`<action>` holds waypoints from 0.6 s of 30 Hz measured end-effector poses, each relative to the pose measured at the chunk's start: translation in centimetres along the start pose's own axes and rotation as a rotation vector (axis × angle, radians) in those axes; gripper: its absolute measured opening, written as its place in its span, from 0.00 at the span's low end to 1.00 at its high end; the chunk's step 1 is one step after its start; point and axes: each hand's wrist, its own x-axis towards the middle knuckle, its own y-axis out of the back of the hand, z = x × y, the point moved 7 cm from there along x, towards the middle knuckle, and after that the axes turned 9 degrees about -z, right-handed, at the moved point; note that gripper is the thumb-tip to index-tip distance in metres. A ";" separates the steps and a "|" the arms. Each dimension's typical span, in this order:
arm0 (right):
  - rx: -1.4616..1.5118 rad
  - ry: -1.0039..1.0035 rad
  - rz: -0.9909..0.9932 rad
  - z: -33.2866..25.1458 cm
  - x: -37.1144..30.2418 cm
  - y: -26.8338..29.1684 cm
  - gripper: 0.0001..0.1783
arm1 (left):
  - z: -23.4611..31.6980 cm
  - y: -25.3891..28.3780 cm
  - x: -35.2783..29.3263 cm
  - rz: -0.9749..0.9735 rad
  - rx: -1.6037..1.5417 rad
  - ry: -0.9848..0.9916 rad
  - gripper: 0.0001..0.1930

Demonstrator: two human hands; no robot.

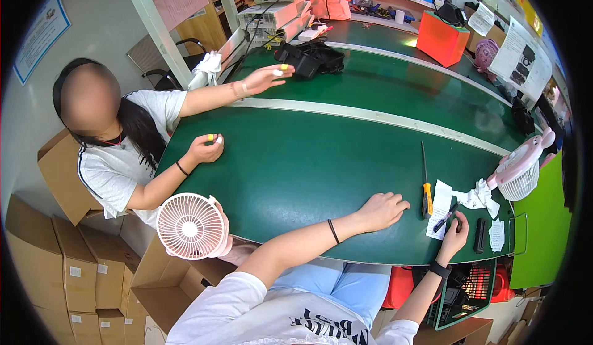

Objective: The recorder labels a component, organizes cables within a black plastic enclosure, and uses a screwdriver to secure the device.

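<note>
My left hand [383, 212] rests palm down on the green tabletop [296, 172], its fingers slightly bent and nothing visible under them. To its right lies a screwdriver [427, 200] with an orange and black handle and a long thin shaft. My right hand [455, 237] is at the table's near edge with its fingers curled in. Something small and dark shows between the fingertips, too little to name. Just beside those fingers, a black pen [445, 218] lies on a printed paper slip [439, 206]. A black oblong case [480, 235] sits to the right of that hand.
Another person [123, 135] sits at the left, one arm stretched over the table towards black devices [309, 59]. Pink fans stand at the near left [193, 226] and right [519, 169]. A crumpled white cloth [479, 198] lies right. A green basket [466, 295] is below the edge.
</note>
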 end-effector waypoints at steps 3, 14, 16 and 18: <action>0.005 -0.014 -0.001 -0.3 -0.2 0.1 0.13 | 0.0 -0.1 0.1 -0.006 -0.006 -0.002 0.09; -0.021 -0.028 -0.010 -0.7 -0.3 0.0 0.13 | 0.0 -0.2 0.1 -0.015 -0.014 0.004 0.09; -0.018 -0.031 -0.013 -0.8 -0.3 0.0 0.13 | 0.0 -0.3 0.1 -0.015 -0.009 0.003 0.09; -0.016 -0.035 -0.015 -0.7 -0.3 0.0 0.13 | 0.0 -0.2 0.1 -0.020 -0.005 0.005 0.10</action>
